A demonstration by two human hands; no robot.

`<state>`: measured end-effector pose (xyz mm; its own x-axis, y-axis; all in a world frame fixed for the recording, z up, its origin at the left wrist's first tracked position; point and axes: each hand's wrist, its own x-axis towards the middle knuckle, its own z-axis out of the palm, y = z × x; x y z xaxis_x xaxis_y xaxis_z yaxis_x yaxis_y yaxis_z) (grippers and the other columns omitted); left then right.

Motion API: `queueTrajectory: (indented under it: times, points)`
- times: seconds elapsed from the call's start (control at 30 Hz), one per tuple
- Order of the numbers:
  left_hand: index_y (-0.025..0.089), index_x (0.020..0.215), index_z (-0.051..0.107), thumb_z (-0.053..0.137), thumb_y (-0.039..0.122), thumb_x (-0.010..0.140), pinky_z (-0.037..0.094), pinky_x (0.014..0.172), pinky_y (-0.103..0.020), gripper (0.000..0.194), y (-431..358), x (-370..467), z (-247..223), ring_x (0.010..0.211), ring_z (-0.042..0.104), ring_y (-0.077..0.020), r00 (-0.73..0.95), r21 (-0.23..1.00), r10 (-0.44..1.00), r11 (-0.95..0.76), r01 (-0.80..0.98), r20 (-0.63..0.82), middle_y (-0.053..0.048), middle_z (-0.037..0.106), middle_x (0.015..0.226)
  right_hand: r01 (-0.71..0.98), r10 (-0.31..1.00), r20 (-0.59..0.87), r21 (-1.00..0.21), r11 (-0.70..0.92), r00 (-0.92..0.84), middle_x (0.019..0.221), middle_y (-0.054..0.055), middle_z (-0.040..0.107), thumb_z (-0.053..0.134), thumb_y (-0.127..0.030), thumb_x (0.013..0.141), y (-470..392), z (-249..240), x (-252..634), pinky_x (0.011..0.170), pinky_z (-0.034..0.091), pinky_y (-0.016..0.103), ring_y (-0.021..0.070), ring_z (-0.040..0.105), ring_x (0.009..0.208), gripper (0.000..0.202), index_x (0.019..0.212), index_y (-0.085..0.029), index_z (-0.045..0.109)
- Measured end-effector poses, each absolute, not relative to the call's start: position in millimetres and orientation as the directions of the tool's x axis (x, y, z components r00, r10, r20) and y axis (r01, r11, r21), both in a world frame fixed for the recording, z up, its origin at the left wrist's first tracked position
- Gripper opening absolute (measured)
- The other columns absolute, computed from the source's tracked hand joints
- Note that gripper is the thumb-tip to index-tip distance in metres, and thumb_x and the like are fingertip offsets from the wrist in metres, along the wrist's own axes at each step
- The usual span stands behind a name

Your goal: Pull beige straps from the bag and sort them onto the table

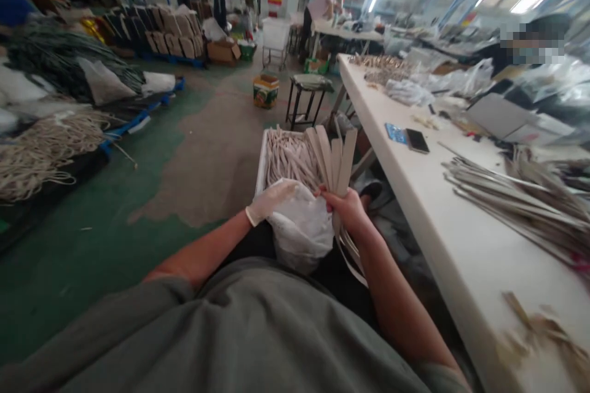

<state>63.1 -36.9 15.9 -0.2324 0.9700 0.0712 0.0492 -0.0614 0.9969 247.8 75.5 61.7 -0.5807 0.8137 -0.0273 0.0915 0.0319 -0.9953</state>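
My right hand is closed around a bundle of flat beige straps. Their broad ends fan upward, and the loose tails curve down beside my leg. My left hand, in a pale thin glove, lies with its fingers stretched over a white plastic bag on my lap; its fingertips blend into the plastic. Just beyond both hands stands a white bin holding many narrow beige strips.
On my right runs a long white table with a phone, a blue card and piled straps. A black stool and a printed carton stand ahead. Cord bundles lie at left. Other people work farther off.
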Motion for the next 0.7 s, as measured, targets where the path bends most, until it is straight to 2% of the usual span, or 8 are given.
queueTrajectory:
  times: [0.17,0.3,0.37,0.47,0.57,0.6,0.63,0.7]
  points:
    - [0.009,0.113,0.068,0.077,0.059,0.073,0.045,0.100,-0.041,0.065,-29,83,20,0.100,0.064,-0.0228,-0.006,0.980,0.996,0.088,-0.180,-0.090,-0.011,0.070,0.106,0.113,0.800,-0.044,-0.993,0.030,-0.599,0.078,0.010,0.076,0.067,-0.023,0.080,66,68,245,0.050,0.033,0.017,0.0003,0.045,0.043,0.036,0.103,0.005,0.069]
    - [0.006,0.099,0.071,0.085,0.051,0.067,0.049,0.091,-0.038,0.056,-37,97,17,0.084,0.066,-0.0194,0.112,0.940,0.965,0.256,-0.225,-0.236,-0.008,0.071,0.086,0.116,0.838,-0.034,-0.993,0.035,-0.544,0.075,0.004,0.075,0.067,-0.023,0.080,65,63,244,0.054,0.036,0.016,0.0003,0.047,0.044,0.030,0.099,0.000,0.071]
    - [0.005,0.100,0.070,0.083,0.055,0.070,0.049,0.088,-0.037,0.059,-36,99,16,0.082,0.067,-0.0198,0.146,0.915,0.951,0.304,-0.265,-0.273,-0.011,0.072,0.088,0.110,0.848,-0.026,-0.993,0.039,-0.530,0.076,0.001,0.074,0.067,-0.025,0.080,68,57,243,0.056,0.039,0.017,0.0019,0.051,0.045,0.027,0.098,-0.005,0.072]
    - [0.004,0.109,0.067,0.069,0.058,0.082,0.050,0.084,-0.036,0.060,-31,99,18,0.086,0.068,-0.0221,0.108,0.879,0.946,0.324,-0.351,-0.306,-0.016,0.072,0.099,0.137,0.840,-0.019,-0.988,0.065,-0.542,0.082,0.001,0.075,0.068,-0.030,0.082,70,48,244,0.056,0.043,0.019,0.0056,0.056,0.051,0.025,0.096,-0.010,0.073]
    - [0.004,0.096,0.070,0.070,0.044,0.085,0.048,0.078,-0.032,0.041,-34,103,23,0.080,0.065,-0.0194,0.128,0.922,0.962,0.268,-0.281,-0.241,-0.012,0.072,0.089,0.159,0.836,0.047,-0.974,0.159,-0.547,0.072,0.004,0.073,0.074,-0.036,0.079,70,42,247,0.052,0.043,0.021,0.0089,0.054,0.050,0.027,0.085,-0.010,0.074]
    - [0.005,0.089,0.071,0.072,0.039,0.081,0.047,0.077,-0.031,0.035,-36,105,21,0.075,0.064,-0.0180,0.212,0.938,0.951,0.272,-0.214,-0.227,-0.009,0.072,0.083,0.152,0.833,0.083,-0.969,0.196,-0.547,0.067,0.005,0.072,0.074,-0.038,0.078,71,39,248,0.049,0.044,0.023,0.0099,0.052,0.047,0.030,0.084,-0.009,0.074]
    - [0.007,0.085,0.073,0.073,0.036,0.079,0.047,0.076,-0.030,0.029,-37,108,15,0.073,0.062,-0.0169,0.284,0.944,0.926,0.296,-0.145,-0.247,-0.007,0.071,0.079,0.141,0.829,0.119,-0.963,0.231,-0.547,0.067,0.007,0.072,0.073,-0.041,0.079,74,34,249,0.046,0.043,0.024,0.0111,0.052,0.044,0.033,0.085,-0.009,0.073]
    - [0.011,0.071,0.074,0.074,0.037,0.073,0.043,0.064,-0.028,0.025,-36,112,-3,0.060,0.054,-0.0137,0.253,0.949,0.918,0.316,0.000,-0.306,-0.003,0.066,0.065,0.138,0.843,0.115,-0.966,0.218,-0.526,0.072,0.008,0.074,0.071,-0.048,0.078,83,21,250,0.045,0.044,0.025,0.0112,0.053,0.043,0.038,0.083,-0.010,0.073]
